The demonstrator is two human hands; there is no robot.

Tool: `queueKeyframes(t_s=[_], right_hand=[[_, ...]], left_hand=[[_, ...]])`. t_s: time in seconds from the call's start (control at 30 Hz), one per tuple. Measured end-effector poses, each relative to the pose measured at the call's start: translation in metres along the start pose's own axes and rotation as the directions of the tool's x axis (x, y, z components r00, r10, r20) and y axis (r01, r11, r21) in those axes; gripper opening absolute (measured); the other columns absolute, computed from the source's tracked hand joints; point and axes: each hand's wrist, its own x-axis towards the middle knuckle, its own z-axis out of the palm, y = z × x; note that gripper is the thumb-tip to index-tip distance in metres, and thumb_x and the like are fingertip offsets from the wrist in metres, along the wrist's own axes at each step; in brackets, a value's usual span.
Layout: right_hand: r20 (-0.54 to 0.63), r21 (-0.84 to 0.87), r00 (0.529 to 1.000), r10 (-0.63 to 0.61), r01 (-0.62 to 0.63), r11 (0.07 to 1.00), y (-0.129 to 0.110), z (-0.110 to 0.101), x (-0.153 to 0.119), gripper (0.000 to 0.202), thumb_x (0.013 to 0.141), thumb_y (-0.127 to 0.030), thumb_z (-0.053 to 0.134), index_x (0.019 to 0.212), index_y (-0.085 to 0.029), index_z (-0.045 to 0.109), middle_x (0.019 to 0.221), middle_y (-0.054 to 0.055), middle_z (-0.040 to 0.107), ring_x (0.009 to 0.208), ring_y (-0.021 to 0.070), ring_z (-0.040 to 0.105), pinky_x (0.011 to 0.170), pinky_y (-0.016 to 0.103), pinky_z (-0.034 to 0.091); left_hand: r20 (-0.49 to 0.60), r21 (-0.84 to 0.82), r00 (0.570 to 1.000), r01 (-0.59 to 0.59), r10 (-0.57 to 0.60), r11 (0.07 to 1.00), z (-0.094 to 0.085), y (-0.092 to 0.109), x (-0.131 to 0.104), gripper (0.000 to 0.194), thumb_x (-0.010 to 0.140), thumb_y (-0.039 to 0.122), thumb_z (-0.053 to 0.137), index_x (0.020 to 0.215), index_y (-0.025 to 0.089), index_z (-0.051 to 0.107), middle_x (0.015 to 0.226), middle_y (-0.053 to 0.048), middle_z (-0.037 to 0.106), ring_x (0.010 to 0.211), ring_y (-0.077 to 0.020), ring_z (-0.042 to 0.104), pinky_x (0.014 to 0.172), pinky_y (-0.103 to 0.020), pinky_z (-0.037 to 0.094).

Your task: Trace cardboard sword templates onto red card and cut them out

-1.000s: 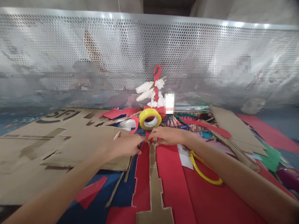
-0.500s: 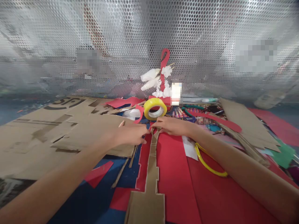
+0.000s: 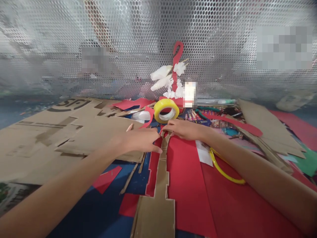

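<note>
A long, stepped brown cardboard piece [image 3: 162, 178] runs away from me over red sheets [image 3: 188, 181], its narrow far end between my hands. At its left edge is my left hand [image 3: 142, 140], thumb and fingers apart, fingertips touching the edge near the tip. My right hand [image 3: 184, 129] has its fingers pinched on the far tip of the cardboard. Just beyond my hands lies a yellow tape roll [image 3: 159, 109]. Behind the roll stands a red hooked shape [image 3: 177, 56] with white flowers.
Large cardboard sheets [image 3: 86, 132] cover the left side. On the right are a yellow ring [image 3: 226, 177], a red strip [image 3: 247, 127], more cardboard [image 3: 267, 129] and a box of crayons [image 3: 194, 117]. A perforated metal panel [image 3: 138, 33] rises behind.
The view has shifted slightly. My left thumb has moved right, onto the cardboard's narrow part, away from its fingers. My right hand stays at the tip.
</note>
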Motion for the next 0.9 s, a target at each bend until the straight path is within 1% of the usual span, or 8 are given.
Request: queueKeyframes(t_s=[0.07, 0.2, 0.3, 0.5, 0.63, 0.73, 0.8, 0.9], right_hand=[[0.017, -0.065, 1.000, -0.001, 0.002, 0.998, -0.0021, -0.0012, 0.0004, 0.042, 0.097, -0.014, 0.048, 0.137, -0.021, 0.055, 0.114, 0.012, 0.057, 0.098, 0.0231, 0.056, 0.083, 0.034, 0.045], [0.021, -0.114, 1.000, 0.000, 0.003, 0.994, -0.0024, -0.0009, 0.0010, 0.043, 0.096, -0.013, 0.046, 0.138, -0.021, 0.054, 0.114, 0.011, 0.057, 0.098, 0.0230, 0.056, 0.081, 0.032, 0.045], [0.019, -0.101, 1.000, -0.011, 0.012, 0.995, -0.0008, 0.0005, 0.0013, 0.042, 0.097, -0.015, 0.046, 0.138, -0.021, 0.055, 0.114, 0.011, 0.057, 0.097, 0.0226, 0.055, 0.081, 0.032, 0.044], [0.011, -0.038, 1.000, -0.001, 0.001, 0.999, -0.0023, -0.0006, 0.0009, 0.037, 0.098, -0.018, 0.046, 0.133, -0.021, 0.058, 0.119, 0.011, 0.057, 0.101, 0.0230, 0.056, 0.088, 0.033, 0.044], [-0.004, -0.004, 1.000, 0.022, -0.022, 1.000, -0.0033, -0.0009, 0.0000, 0.037, 0.097, -0.017, 0.048, 0.131, -0.023, 0.060, 0.117, 0.010, 0.058, 0.100, 0.0229, 0.055, 0.086, 0.031, 0.043], [-0.016, -0.017, 1.000, 0.008, -0.008, 1.000, -0.0022, 0.0001, -0.0002, 0.038, 0.096, -0.016, 0.049, 0.133, -0.022, 0.059, 0.115, 0.011, 0.058, 0.098, 0.0228, 0.055, 0.083, 0.031, 0.043], [-0.020, -0.038, 1.000, -0.006, 0.005, 0.999, -0.0012, 0.0007, 0.0000, 0.039, 0.097, -0.016, 0.050, 0.134, -0.021, 0.059, 0.114, 0.011, 0.058, 0.097, 0.0233, 0.056, 0.082, 0.032, 0.043], [-0.010, -0.065, 1.000, -0.013, 0.013, 0.998, -0.0004, 0.0010, 0.0008, 0.039, 0.097, -0.016, 0.050, 0.135, -0.020, 0.058, 0.115, 0.012, 0.057, 0.099, 0.0241, 0.056, 0.082, 0.032, 0.043]], left_hand=[[-0.008, -0.011, 1.000, -0.026, 0.026, 1.000, 0.0000, 0.0008, -0.0011, 0.046, 0.080, 0.069, 0.062, 0.102, 0.029, 0.069, 0.123, -0.008, 0.066, 0.112, -0.0376, 0.062, 0.107, -0.068, 0.032], [-0.002, -0.014, 1.000, -0.028, 0.028, 1.000, -0.0011, 0.0033, -0.0022, 0.044, 0.080, 0.066, 0.064, 0.101, 0.028, 0.070, 0.122, -0.008, 0.066, 0.109, -0.0357, 0.063, 0.108, -0.068, 0.032], [0.006, -0.010, 1.000, -0.025, 0.025, 1.000, -0.0006, 0.0048, -0.0023, 0.044, 0.080, 0.065, 0.065, 0.103, 0.028, 0.069, 0.125, -0.008, 0.065, 0.112, -0.0358, 0.062, 0.109, -0.069, 0.030], [-0.012, 0.006, 1.000, -0.012, 0.012, 1.000, 0.0004, 0.0092, -0.0069, 0.038, 0.082, 0.061, 0.065, 0.098, 0.027, 0.068, 0.118, -0.007, 0.066, 0.109, -0.0348, 0.064, 0.110, -0.067, 0.030], [0.001, 0.004, 1.000, -0.005, 0.005, 1.000, 0.0003, 0.0074, -0.0058, 0.036, 0.083, 0.058, 0.066, 0.100, 0.027, 0.068, 0.121, -0.008, 0.065, 0.112, -0.0354, 0.062, 0.110, -0.067, 0.030], [-0.003, 0.010, 1.000, -0.021, 0.021, 1.000, 0.0013, 0.0028, -0.0013, 0.037, 0.082, 0.059, 0.066, 0.101, 0.027, 0.069, 0.123, -0.009, 0.064, 0.116, -0.0360, 0.060, 0.110, -0.065, 0.031], [-0.012, 0.019, 1.000, -0.025, 0.025, 1.000, 0.0025, 0.0020, -0.0005, 0.039, 0.082, 0.060, 0.066, 0.100, 0.026, 0.068, 0.121, -0.009, 0.065, 0.115, -0.0356, 0.061, 0.110, -0.063, 0.032], [-0.036, 0.065, 0.999, -0.018, 0.020, 0.998, 0.0063, 0.0096, -0.0086, 0.034, 0.085, 0.055, 0.064, 0.094, 0.023, 0.069, 0.112, -0.010, 0.067, 0.112, -0.0338, 0.063, 0.109, -0.058, 0.036]])
